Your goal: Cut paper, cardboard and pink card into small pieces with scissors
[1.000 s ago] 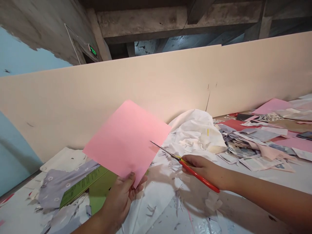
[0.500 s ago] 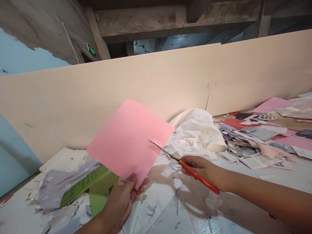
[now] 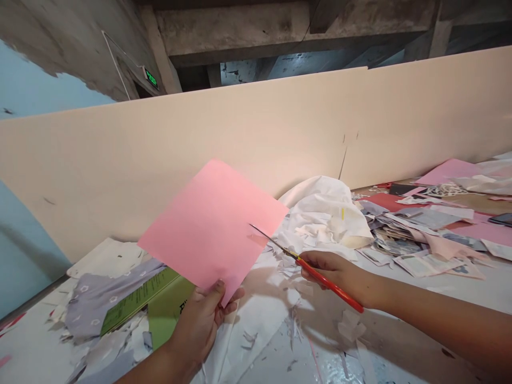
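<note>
A square sheet of pink paper (image 3: 212, 224) is held up, tilted, with one corner pointing down. My left hand (image 3: 204, 314) pinches that lower corner, thumb on the near face and fingers behind. My right hand (image 3: 332, 274) grips a pair of scissors (image 3: 320, 277) with red handles, and the fingers are partly hidden behind them. The thin metal blades reach left over the right-hand part of the sheet, their tip in front of its face. The blades look nearly closed, and I cannot tell whether they touch the paper.
Below lies a white tabletop (image 3: 276, 352) strewn with paper scraps. A white plastic bag (image 3: 320, 205) stands behind, near the beige partition (image 3: 240, 128). On the right is a pile of cut papers (image 3: 416, 234); on the left, a green printed card (image 3: 164, 314) and lavender floral paper (image 3: 86, 304).
The scissors and my right hand have shifted slightly up and right. The pink paper has tilted a little, its left corner moving left. Both hands keep their grip.
</note>
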A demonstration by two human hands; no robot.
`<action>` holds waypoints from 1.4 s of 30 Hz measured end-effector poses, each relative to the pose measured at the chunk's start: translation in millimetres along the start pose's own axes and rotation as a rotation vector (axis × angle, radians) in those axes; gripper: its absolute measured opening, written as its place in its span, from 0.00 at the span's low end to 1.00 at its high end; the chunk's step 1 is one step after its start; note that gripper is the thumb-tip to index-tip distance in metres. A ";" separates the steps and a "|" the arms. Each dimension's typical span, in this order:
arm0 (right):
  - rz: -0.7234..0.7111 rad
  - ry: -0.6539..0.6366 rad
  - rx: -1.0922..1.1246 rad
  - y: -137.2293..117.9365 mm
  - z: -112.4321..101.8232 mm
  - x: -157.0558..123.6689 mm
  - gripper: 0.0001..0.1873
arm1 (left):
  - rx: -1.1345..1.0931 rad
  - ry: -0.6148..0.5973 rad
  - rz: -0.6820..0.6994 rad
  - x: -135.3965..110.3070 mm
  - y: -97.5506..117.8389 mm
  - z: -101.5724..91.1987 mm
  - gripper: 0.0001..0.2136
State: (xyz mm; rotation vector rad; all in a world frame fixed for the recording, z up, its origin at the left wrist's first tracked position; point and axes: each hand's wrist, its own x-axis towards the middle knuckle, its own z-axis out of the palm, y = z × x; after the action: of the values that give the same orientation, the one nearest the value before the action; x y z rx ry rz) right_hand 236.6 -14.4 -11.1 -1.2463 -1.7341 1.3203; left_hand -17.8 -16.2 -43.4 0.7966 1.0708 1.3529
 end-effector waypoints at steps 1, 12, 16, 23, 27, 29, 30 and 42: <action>0.001 -0.001 -0.001 0.0 0.0 0.0 0.13 | 0.004 0.003 0.004 -0.2 0.3 0.3 0.12; -0.019 -0.002 -0.084 -0.2 -0.1 -2.2 0.15 | 0.014 0.049 0.021 3.0 -1.1 -2.8 0.11; -0.025 -0.008 -0.085 -0.2 0.5 -1.6 0.15 | 0.001 0.017 0.004 1.6 -1.6 -1.6 0.10; -0.004 0.000 -0.048 2.5 4.3 -1.6 0.15 | -0.003 0.002 -0.005 1.7 -2.3 0.1 0.11; -0.015 -0.005 -0.036 3.6 5.6 -0.7 0.14 | 0.017 0.004 -0.007 1.3 -2.1 0.1 0.12; -0.027 -0.008 -0.044 4.6 5.4 0.2 0.13 | 0.028 -0.002 -0.006 1.4 -2.6 -0.8 0.12; -0.034 -0.011 -0.052 5.3 5.2 0.5 0.13 | 0.028 -0.003 -0.007 1.7 -2.9 -1.4 0.12; -0.074 -0.003 -0.208 8.4 4.0 1.1 0.16 | 0.012 0.005 -0.018 1.7 -2.4 -1.1 0.12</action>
State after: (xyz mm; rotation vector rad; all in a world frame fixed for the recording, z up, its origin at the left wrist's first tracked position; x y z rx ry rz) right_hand 235.3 -14.4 -20.3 -1.2786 -1.9401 1.1224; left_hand -18.2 -14.9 -46.3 0.7910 1.0887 1.3357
